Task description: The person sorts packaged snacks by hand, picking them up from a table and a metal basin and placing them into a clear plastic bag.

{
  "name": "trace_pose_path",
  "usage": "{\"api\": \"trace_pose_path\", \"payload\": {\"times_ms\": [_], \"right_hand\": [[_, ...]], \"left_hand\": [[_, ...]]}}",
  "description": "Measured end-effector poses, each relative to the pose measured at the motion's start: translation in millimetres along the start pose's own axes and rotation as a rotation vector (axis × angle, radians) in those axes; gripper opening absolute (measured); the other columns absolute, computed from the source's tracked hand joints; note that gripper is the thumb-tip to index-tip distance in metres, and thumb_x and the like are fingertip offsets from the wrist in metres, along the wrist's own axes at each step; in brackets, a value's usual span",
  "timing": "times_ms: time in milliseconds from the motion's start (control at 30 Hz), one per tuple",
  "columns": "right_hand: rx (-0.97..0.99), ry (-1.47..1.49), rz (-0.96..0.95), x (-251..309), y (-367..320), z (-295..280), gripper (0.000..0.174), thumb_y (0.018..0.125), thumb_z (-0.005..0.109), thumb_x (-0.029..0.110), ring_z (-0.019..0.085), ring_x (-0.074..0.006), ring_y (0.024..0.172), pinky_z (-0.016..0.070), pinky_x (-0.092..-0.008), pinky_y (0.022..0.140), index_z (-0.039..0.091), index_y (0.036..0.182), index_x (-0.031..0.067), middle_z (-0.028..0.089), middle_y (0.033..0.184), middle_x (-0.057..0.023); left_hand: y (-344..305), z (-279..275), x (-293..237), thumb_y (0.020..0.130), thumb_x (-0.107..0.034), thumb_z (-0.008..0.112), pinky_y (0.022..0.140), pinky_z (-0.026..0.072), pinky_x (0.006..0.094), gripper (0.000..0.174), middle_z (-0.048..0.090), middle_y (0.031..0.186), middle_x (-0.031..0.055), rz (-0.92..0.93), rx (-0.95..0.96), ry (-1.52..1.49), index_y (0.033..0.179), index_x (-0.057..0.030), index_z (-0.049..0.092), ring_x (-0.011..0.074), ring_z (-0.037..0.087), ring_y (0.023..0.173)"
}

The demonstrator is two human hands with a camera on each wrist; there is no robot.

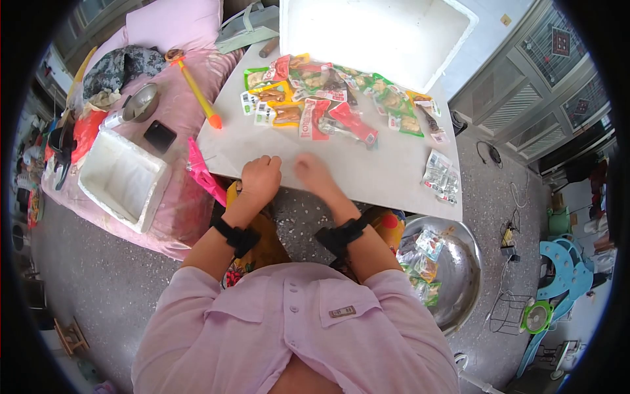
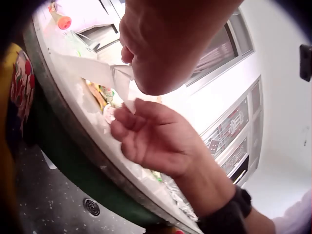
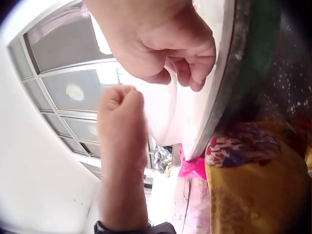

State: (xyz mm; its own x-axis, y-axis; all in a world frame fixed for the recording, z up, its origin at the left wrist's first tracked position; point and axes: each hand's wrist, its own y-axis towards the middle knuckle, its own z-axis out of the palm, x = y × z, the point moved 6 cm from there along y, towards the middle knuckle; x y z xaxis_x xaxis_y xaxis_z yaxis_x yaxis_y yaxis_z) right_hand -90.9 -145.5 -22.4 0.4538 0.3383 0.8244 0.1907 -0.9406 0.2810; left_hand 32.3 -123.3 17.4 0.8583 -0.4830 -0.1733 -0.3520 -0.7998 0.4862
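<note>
Both hands are raised at the near edge of the white table (image 1: 394, 177). My left hand (image 1: 261, 178) is curled, its fingers closed in a fist in the right wrist view. The right hand (image 1: 315, 174), blurred in the head view, pinches a whitish film (image 2: 122, 85) between thumb and fingers. This film runs up towards the left hand, which appears to grip it; the left fingertips are mostly hidden. Beyond the hands lie several colourful sealed food packets, among them a red-and-white one (image 1: 314, 119) and a green one (image 1: 394, 105).
A white foam box (image 1: 374, 39) stands at the table's back. Silvery packets (image 1: 440, 176) lie at the right edge. Below right is a metal basin (image 1: 459, 282) with packets. A pink bag (image 1: 203, 172) hangs at the left edge, beside a bed with another foam box (image 1: 125, 177).
</note>
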Motion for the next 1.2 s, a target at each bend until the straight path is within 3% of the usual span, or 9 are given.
{"api": "trace_pose_path", "payload": {"times_ms": [67, 133, 200, 300, 400, 700, 900, 1100, 1200], "right_hand": [[-0.142, -0.208, 0.083, -18.1, 7.0, -41.9, 0.022, 0.072, 0.052, 0.014, 0.051, -0.0329, 0.084, 0.0407, -0.0368, 0.073, 0.051, 0.088, -0.0015, 0.055, 0.087, -0.0163], [-0.386, -0.382, -0.016, -42.8, 10.7, -84.2, 0.03, 0.071, 0.054, 0.016, 0.05, -0.0313, 0.091, 0.0392, -0.0385, 0.078, 0.05, 0.095, -0.0006, 0.053, 0.094, -0.0169], [-0.432, -0.496, -0.106, -74.4, 20.0, -114.8, 0.041, 0.069, 0.057, 0.02, 0.049, -0.0296, 0.093, 0.0392, -0.037, 0.08, 0.047, 0.103, 0.0004, 0.052, 0.097, -0.0162], [-0.316, -0.653, 0.165, -65.3, 26.9, -136.9, 0.047, 0.066, 0.06, 0.023, 0.049, -0.028, 0.095, 0.0399, -0.0359, 0.079, 0.046, 0.106, 0.0021, 0.051, 0.1, -0.0149], [-0.061, -0.459, 0.161, -107.0, 41.6, -130.7, 0.046, 0.065, 0.061, 0.025, 0.047, -0.0278, 0.097, 0.0403, -0.0363, 0.078, 0.047, 0.104, 0.0049, 0.051, 0.1, -0.0132], [0.025, -0.636, 0.415, -114.0, 51.5, -132.6, 0.04, 0.066, 0.053, 0.028, 0.046, -0.0286, 0.099, 0.0396, -0.0416, 0.077, 0.048, 0.1, 0.007, 0.047, 0.106, -0.0133], [-0.065, -0.597, 0.311, -108.4, 60.6, -135.9, 0.026, 0.071, 0.048, 0.024, 0.051, -0.0316, 0.088, 0.0411, -0.0392, 0.073, 0.053, 0.089, 0.0054, 0.053, 0.092, -0.0157], [-0.465, -0.561, 0.011, -73.0, 36.6, -165.0, 0.014, 0.076, 0.043, 0.009, 0.052, -0.0314, 0.083, 0.041, -0.0377, 0.067, 0.052, 0.083, 0.0017, 0.054, 0.086, -0.0168], [-0.521, -0.35, -0.096, -28.7, 12.7, -166.7, 0.012, 0.075, 0.045, 0.004, 0.051, -0.0322, 0.082, 0.0413, -0.0374, 0.07, 0.052, 0.084, 0.0001, 0.053, 0.084, -0.0169]], "left_hand": [[1.0, 27.3, 5.3, 0.065, -0.009, 0.05, 0.052, 0.0414, 0.0406, 0.006, 0.05, 0.065, 0.0108, -0.069, 0.058, -0.05, 0.068, -0.0055, 0.047, 0.029, 0.052, 0.057], [0.7, 46.5, 6.1, 0.066, -0.01, 0.049, 0.053, 0.0414, 0.0415, 0.006, 0.05, 0.065, 0.0115, -0.165, 0.097, -0.115, 0.068, -0.0052, 0.047, 0.0302, 0.051, 0.057], [1.7, 53.5, 5.3, 0.066, -0.01, 0.049, 0.053, 0.0414, 0.0418, 0.005, 0.05, 0.065, 0.0121, -0.161, 0.065, -0.135, 0.068, -0.005, 0.047, 0.0313, 0.051, 0.057], [4.2, 55.4, 5.5, 0.067, -0.01, 0.047, 0.055, 0.0413, 0.0421, 0.006, 0.05, 0.066, 0.0128, -0.191, 0.081, -0.152, 0.069, -0.0046, 0.047, 0.0321, 0.051, 0.061], [2.3, 57.3, 7.8, 0.067, -0.01, 0.047, 0.056, 0.0412, 0.0421, 0.007, 0.051, 0.067, 0.013, -0.205, 0.08, -0.172, 0.07, -0.0045, 0.047, 0.0322, 0.051, 0.063], [2.5, 57.4, 10.2, 0.067, -0.01, 0.047, 0.056, 0.0411, 0.0418, 0.006, 0.051, 0.067, 0.0132, -0.221, 0.056, -0.201, 0.069, -0.0045, 0.047, 0.0318, 0.051, 0.063], [3.2, 55.2, 10.3, 0.068, -0.012, 0.046, 0.059, 0.0414, 0.0421, 0.008, 0.052, 0.069, 0.0143, -0.249, 0.075, -0.246, 0.069, -0.0046, 0.048, 0.033, 0.052, 0.066], [4.3, 60.4, 15.3, 0.07, -0.014, 0.045, 0.062, 0.0411, 0.0421, 0.011, 0.053, 0.071, 0.0146, -0.302, 0.146, -0.238, 0.074, -0.0045, 0.048, 0.0321, 0.052, 0.069], [7.5, 56.6, 18.6, 0.071, -0.015, 0.044, 0.062, 0.0409, 0.0421, 0.012, 0.054, 0.072, 0.0155, -0.361, 0.177, -0.297, 0.075, -0.0045, 0.048, 0.0319, 0.053, 0.07]]}}
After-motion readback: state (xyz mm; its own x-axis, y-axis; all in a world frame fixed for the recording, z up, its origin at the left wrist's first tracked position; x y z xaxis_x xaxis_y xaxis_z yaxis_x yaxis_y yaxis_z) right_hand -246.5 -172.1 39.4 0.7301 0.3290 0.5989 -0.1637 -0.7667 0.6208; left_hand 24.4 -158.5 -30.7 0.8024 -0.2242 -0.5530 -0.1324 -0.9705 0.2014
